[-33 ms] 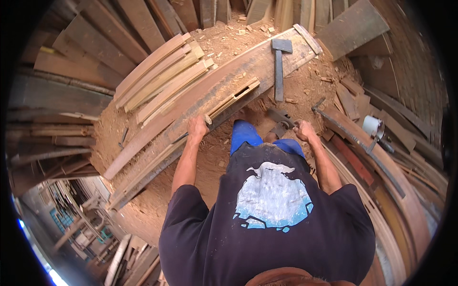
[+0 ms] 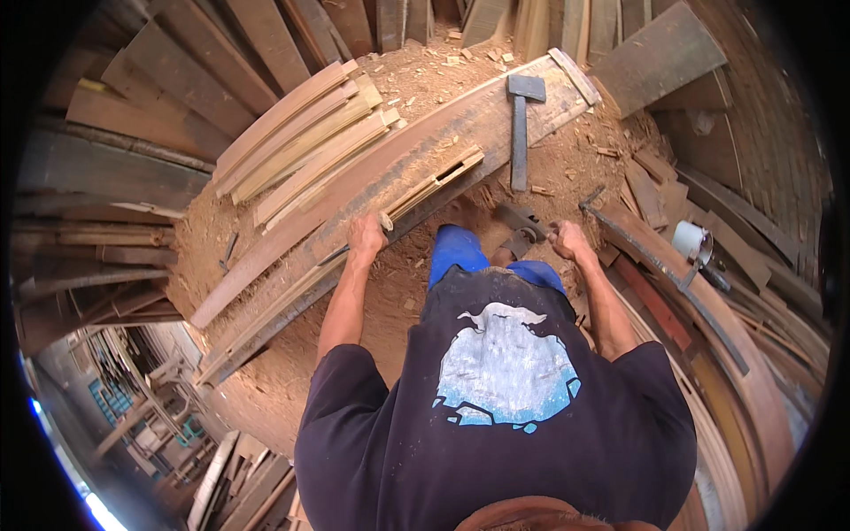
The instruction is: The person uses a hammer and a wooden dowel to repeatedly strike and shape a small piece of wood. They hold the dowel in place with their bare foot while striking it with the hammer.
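- Your left hand [image 2: 366, 235] is clenched around a slim tool with a round, pale butt [image 2: 386, 221]; the tool's dark shank slants out below the fist, toward the lower left.
- Your right hand [image 2: 568, 241] is curled beside a dark, thick-headed object [image 2: 516, 218] in front of your knees; you cannot tell from this view whether the fingers grip it.
- The slotted wooden strip [image 2: 414, 198] lies along the near edge of the long workbench board [image 2: 551, 113], its dark slot at the upper right end; your left hand is at its lower left end.
- A black mallet [image 2: 520, 133] rests across the board's right part, head on the wood, handle toward you.
- Beyond the board, to the left, several curved wooden pieces [image 2: 288, 106] lie side by side on ground covered with sawdust and chips.
- To your right are a long metal bar [image 2: 713, 320] along curved timber and a white cylinder [image 2: 689, 239].
- Your dark shirt [image 2: 354, 442] carries a large print [image 2: 509, 363]: a pale grey shape turning blue below, with jagged black-edged fragments.
- Faint marks on the brown rounded edge [image 2: 531, 515] at the bottom are too small to read.
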Motion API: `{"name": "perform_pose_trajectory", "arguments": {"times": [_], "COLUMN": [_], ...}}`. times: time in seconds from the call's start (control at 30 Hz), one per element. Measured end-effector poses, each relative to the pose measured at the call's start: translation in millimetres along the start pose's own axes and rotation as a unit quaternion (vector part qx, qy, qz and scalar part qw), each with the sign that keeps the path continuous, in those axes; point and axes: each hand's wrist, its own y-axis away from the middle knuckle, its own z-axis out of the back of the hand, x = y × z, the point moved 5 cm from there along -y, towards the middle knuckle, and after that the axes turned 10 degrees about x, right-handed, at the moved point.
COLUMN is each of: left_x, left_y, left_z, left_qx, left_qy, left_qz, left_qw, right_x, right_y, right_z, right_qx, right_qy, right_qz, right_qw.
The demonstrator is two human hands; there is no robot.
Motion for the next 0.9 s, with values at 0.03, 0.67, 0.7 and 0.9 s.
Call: {"name": "perform_pose_trajectory", "arguments": {"times": [0.03, 0.67, 0.7, 0.9], "left_x": [-0.2, -13.8, -13.0, -13.3], "left_y": [1.6, 5.7, 5.6, 8.2], "left_z": [1.4, 11.4, 9.3, 18.0], "left_qx": [-0.007, 0.002, -0.004, -0.015], "left_qy": [0.002, 0.065, 0.090, 0.112], "left_qz": [0.008, 0.038, 0.033, 0.022], "left_qw": [1.000, 0.997, 0.995, 0.993], "right_x": [-14.6, 115.7, 115.9, 119.1], "right_y": [-19.9, -184.7, -191.2, -188.4], "right_z": [8.7, 89.2, 89.9, 90.5], "right_qx": [-0.047, -0.122, -0.116, -0.162], "right_qy": [0.015, -0.023, -0.014, -0.005], "right_qz": [0.030, -0.074, -0.077, -0.079], "right_qw": [0.998, 0.990, 0.990, 0.984]}}
